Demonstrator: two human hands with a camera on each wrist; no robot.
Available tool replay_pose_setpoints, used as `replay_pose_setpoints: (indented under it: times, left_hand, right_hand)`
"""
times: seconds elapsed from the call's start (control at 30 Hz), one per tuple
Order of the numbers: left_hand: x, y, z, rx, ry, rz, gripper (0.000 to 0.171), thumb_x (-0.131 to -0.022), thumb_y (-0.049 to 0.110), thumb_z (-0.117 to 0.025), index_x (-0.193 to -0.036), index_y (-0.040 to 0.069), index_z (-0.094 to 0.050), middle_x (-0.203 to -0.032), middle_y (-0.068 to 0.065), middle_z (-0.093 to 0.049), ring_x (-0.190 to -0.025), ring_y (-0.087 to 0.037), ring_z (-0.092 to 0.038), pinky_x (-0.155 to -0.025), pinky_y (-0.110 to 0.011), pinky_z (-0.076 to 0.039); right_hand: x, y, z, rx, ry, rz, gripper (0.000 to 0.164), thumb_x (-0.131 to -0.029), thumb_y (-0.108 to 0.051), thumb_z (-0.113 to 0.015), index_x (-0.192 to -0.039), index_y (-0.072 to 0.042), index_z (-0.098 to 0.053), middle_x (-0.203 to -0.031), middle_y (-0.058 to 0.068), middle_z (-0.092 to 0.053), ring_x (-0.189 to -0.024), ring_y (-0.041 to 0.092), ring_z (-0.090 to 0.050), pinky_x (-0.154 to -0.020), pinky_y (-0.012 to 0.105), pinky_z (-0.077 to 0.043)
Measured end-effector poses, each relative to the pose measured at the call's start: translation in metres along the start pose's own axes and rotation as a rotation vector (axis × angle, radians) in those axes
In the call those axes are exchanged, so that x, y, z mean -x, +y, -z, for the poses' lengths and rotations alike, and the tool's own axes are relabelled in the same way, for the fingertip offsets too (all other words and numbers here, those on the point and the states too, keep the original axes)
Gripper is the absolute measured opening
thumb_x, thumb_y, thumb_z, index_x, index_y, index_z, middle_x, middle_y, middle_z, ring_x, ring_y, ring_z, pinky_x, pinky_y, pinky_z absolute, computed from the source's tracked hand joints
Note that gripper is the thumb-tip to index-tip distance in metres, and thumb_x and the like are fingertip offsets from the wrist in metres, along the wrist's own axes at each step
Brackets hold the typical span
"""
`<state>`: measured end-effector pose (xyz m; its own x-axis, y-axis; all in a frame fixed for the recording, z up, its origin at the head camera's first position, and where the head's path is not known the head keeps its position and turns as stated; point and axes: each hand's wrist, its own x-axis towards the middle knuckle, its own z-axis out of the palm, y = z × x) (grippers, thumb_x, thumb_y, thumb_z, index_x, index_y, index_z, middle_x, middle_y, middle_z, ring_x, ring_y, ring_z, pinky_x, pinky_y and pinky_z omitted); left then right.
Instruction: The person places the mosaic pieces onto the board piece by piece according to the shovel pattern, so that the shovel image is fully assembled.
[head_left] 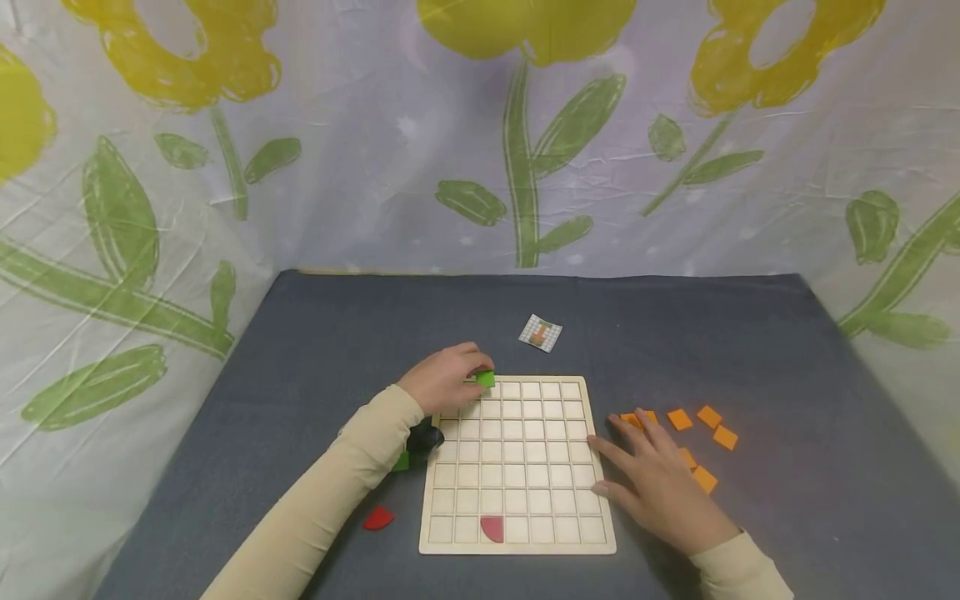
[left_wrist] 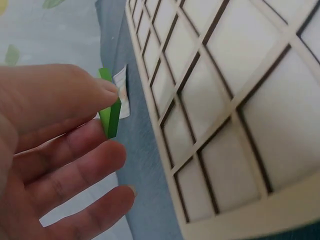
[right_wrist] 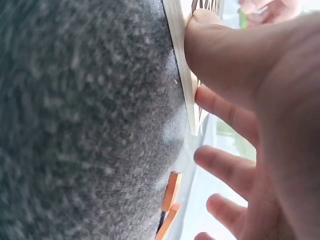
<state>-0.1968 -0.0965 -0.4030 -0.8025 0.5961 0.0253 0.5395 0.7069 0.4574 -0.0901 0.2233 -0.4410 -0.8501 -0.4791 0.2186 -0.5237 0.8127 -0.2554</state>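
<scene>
My left hand (head_left: 448, 377) pinches a green tile (head_left: 486, 379) between thumb and fingers, over the top row of a pale wooden grid board (head_left: 517, 549). Seen from the left wrist, the green tile (left_wrist: 111, 112) stands on edge at the thumb tip, beside the board's frame. My right hand (head_left: 660, 492) lies at the board's right side, its fingers spread. In the right wrist view, the thumb (right_wrist: 220, 47) and a fingertip touch the board's edge (right_wrist: 182, 65). One red quarter-circle tile (head_left: 492, 528) sits in a cell of the bottom row.
Several orange square tiles (head_left: 679, 419) lie right of the board, some partly under my right hand. Left of it are another red quarter-circle (head_left: 378, 518) and a green piece (head_left: 402, 461) partly hidden by my left forearm. A small pattern card (head_left: 540, 333) lies behind the board.
</scene>
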Motion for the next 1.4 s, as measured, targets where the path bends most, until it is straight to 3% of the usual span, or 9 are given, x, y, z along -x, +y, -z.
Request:
replay_pose_setpoints:
  times: [0.3,0.63,0.93,1.17,1.4]
  left_hand:
    - [-0.006,0.003,-0.014,-0.014,-0.040,0.041,0.026,-0.091,0.012,-0.063,-0.117,0.009,-0.066,-0.103,-0.002,-0.061,-0.081,-0.011,-0.055,-0.073,-0.028,-0.048]
    - [-0.007,-0.001,-0.022,-0.072,-0.012,-0.018,0.024,-0.089,0.010,-0.065,-0.113,0.009,-0.069,-0.098,-0.003,-0.062,-0.075,-0.011,-0.050,-0.069,-0.027,-0.045]
    - [-0.009,-0.004,-0.023,-0.140,0.019,-0.051,0.022,-0.090,0.013,-0.067,-0.111,0.012,-0.071,-0.103,-0.001,-0.063,-0.081,-0.013,-0.060,-0.068,-0.030,-0.047]
    - [-0.010,-0.009,-0.024,-0.097,0.032,-0.082,0.025,-0.086,0.012,-0.072,-0.110,0.012,-0.070,-0.103,-0.001,-0.064,-0.090,-0.017,-0.063,-0.077,-0.031,-0.052]
    - [-0.012,-0.010,-0.023,-0.058,0.019,-0.093,0.028,-0.083,0.013,-0.073,-0.111,0.011,-0.070,-0.103,-0.003,-0.063,-0.090,-0.017,-0.062,-0.078,-0.030,-0.052]
  right_hand:
    - [0.001,0.000,-0.003,-0.005,-0.024,0.056,0.058,-0.086,-0.042,-0.070,-0.134,-0.012,-0.057,-0.142,0.007,-0.050,-0.135,0.042,-0.036,-0.104,0.059,-0.033]
    - [0.001,0.001,-0.008,-0.021,-0.065,0.032,0.063,-0.087,-0.044,-0.068,-0.138,-0.011,-0.053,-0.145,0.004,-0.048,-0.139,0.035,-0.033,-0.105,0.060,-0.031]
    - [0.001,0.000,-0.006,-0.026,-0.064,0.016,0.062,-0.087,-0.045,-0.068,-0.138,-0.013,-0.053,-0.145,0.002,-0.048,-0.139,0.036,-0.033,-0.105,0.062,-0.030]
    - [0.001,-0.001,-0.004,-0.023,-0.089,-0.009,0.063,-0.087,-0.048,-0.066,-0.139,-0.014,-0.052,-0.146,0.000,-0.046,-0.141,0.034,-0.031,-0.107,0.061,-0.027]
    - [0.001,0.000,-0.006,-0.021,-0.086,-0.004,0.063,-0.088,-0.048,-0.064,-0.140,-0.014,-0.051,-0.147,0.001,-0.045,-0.141,0.034,-0.030,-0.107,0.061,-0.026]
